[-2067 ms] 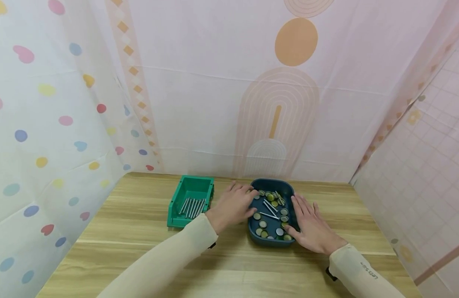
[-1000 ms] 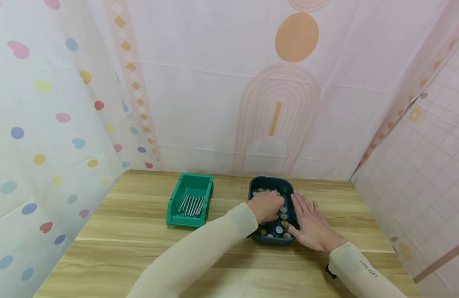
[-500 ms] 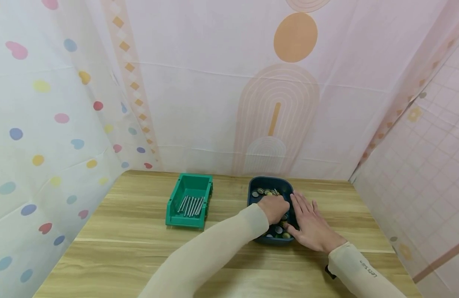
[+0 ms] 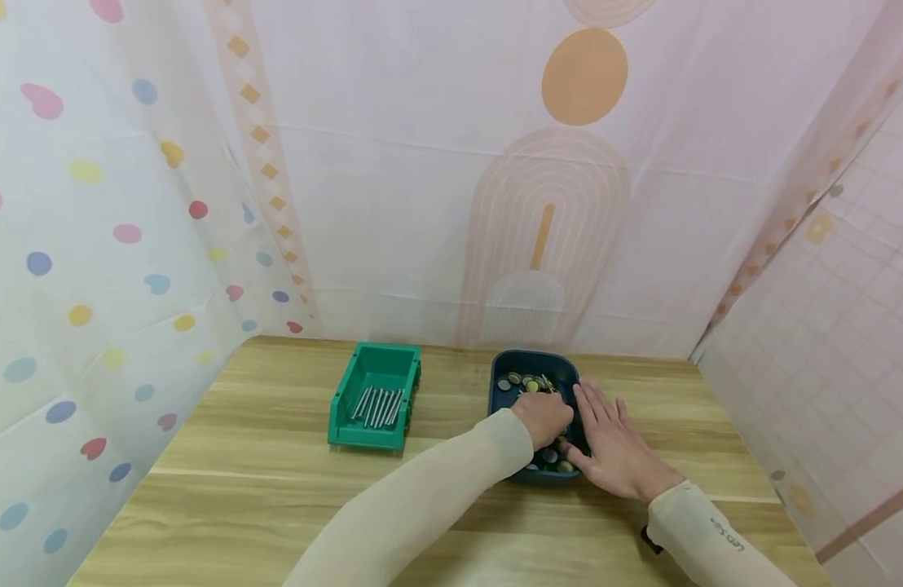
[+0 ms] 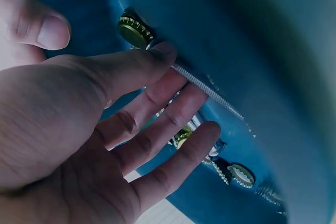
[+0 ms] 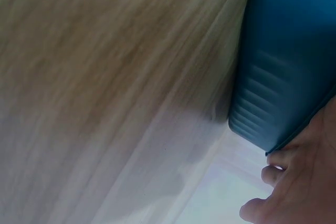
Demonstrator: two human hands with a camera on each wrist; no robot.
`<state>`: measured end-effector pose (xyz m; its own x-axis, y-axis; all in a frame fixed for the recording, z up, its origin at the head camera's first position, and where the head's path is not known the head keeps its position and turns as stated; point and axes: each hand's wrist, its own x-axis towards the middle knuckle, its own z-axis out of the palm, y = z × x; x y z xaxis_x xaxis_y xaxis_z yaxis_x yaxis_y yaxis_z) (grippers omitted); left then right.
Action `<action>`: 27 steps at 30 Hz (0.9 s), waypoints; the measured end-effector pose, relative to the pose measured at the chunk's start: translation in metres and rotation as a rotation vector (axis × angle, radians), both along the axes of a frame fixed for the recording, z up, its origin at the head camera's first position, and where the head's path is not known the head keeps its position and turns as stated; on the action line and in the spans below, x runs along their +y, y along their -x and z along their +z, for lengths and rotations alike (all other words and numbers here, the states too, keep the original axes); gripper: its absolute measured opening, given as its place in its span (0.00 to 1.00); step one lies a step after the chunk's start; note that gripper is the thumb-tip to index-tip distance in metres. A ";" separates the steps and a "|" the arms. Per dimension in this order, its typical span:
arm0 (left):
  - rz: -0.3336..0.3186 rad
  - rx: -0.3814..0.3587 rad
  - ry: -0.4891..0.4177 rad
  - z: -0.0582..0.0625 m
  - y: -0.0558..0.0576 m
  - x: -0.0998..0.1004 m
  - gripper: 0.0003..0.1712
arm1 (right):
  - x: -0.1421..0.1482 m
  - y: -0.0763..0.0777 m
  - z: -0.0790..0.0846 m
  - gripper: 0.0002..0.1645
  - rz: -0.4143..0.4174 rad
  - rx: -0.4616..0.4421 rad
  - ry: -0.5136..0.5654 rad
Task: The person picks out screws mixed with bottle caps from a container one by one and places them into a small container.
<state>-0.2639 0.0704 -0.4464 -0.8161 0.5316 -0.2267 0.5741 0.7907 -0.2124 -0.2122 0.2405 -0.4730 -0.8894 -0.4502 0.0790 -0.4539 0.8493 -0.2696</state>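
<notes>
My left hand (image 4: 543, 417) reaches down inside a dark blue tray (image 4: 539, 359). In the left wrist view its thumb and fingertips pinch a long threaded silver screw (image 5: 210, 92). Around the fingers lie several bottle caps, one of them a gold bottle cap (image 5: 134, 31); another, a silver bottle cap (image 5: 241, 175), lies near the tray's wall. My right hand (image 4: 616, 452) rests along the tray's right side with straight fingers, its thumb over the rim. From the head view, my left hand hides the middle of the tray and the pinched screw.
Left of the tray stands a green bin (image 4: 389, 364) with several long silver screws (image 4: 379, 408) lying side by side. Both containers are on a wooden table (image 4: 239, 489). A patterned curtain (image 4: 393, 204) hangs behind the table and along its sides.
My left hand has gone from the tray's left rim to inside it, then slightly toward the near right, and now pinches a screw. My right hand has stayed at the tray's right side.
</notes>
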 end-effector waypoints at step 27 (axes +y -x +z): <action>-0.088 0.005 -0.203 0.036 -0.039 -0.026 0.17 | -0.001 0.000 0.001 0.57 0.003 -0.011 -0.001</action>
